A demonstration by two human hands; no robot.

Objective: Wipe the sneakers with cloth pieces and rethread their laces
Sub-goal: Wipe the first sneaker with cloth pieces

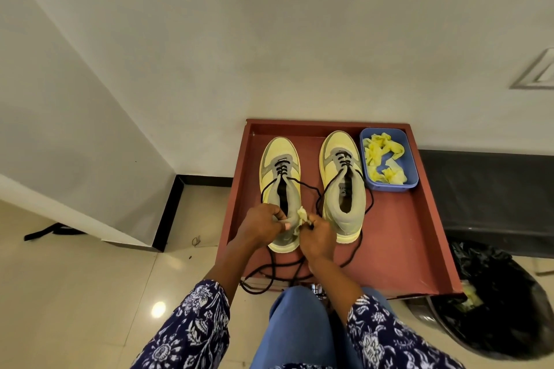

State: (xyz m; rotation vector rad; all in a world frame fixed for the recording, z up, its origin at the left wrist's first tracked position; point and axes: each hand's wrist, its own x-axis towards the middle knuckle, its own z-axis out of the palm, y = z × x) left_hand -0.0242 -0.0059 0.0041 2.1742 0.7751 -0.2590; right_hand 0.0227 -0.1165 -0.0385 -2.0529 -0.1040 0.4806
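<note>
Two yellow and grey sneakers stand side by side on a red-brown tray (pixel 404 233), toes toward the wall. Both have black laces (pixel 311 191) partly unthreaded, trailing over the tray's front edge. My left hand (pixel 263 223) grips the heel collar of the left sneaker (pixel 277 170). My right hand (pixel 316 235) pinches a small yellow cloth piece (pixel 301 214) against the right side of that heel. The right sneaker (pixel 344 188) stands untouched beside my right hand.
A blue tub (pixel 409 164) with several yellow cloth pieces sits at the tray's back right corner. A bin lined with a black bag (pixel 494 302) stands on the floor to the right. My blue-trousered knee (pixel 296 326) is below the tray. White walls close off the back and left.
</note>
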